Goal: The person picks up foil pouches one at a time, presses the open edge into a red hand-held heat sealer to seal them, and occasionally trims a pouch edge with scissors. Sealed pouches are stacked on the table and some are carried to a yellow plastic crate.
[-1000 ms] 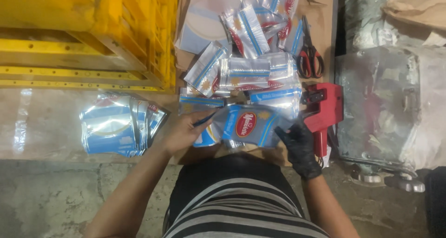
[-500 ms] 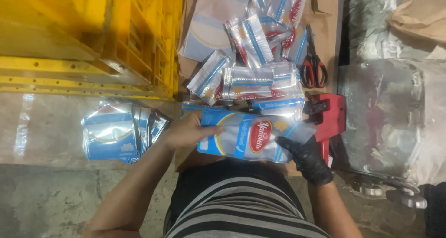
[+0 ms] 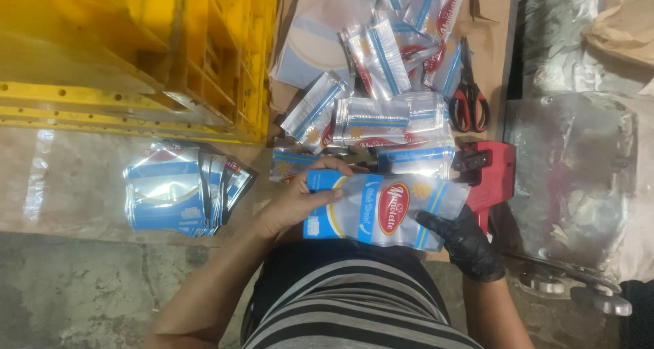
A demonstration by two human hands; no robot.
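Blue-and-clear plastic pouch point(image 3: 385, 209) with a red oval label lay crosswise in front of the person's striped shirt point(image 3: 354, 301), held between both hands just above the lap. The bare left hand point(image 3: 300, 202) gripped its blue end, fingers curled over the top edge and thumb pressed flat on the face. The right hand point(image 3: 463, 240), in a black glove, closed on the opposite lower corner, its fingers wrapped under the clear part.

Just beyond the pouch, a loose heap of similar empty pouches point(image 3: 381, 110) spread over a brown cardboard sheet point(image 3: 494, 36), some overlapping, some tilted. Red-handled scissors point(image 3: 469, 93) lay shut on the cardboard at the heap's right edge. A red handheld labelling gun point(image 3: 487, 175) sat just beside the gloved hand, touching the pouch's right end or nearly so; which could not be told.

To the left, well apart from the hands, a fanned stack of blue pouches point(image 3: 177, 196) rested on a plastic-covered surface, near yellow plastic crates point(image 3: 136, 49). Crumpled clear plastic sheeting point(image 3: 572, 165) filled the right side.
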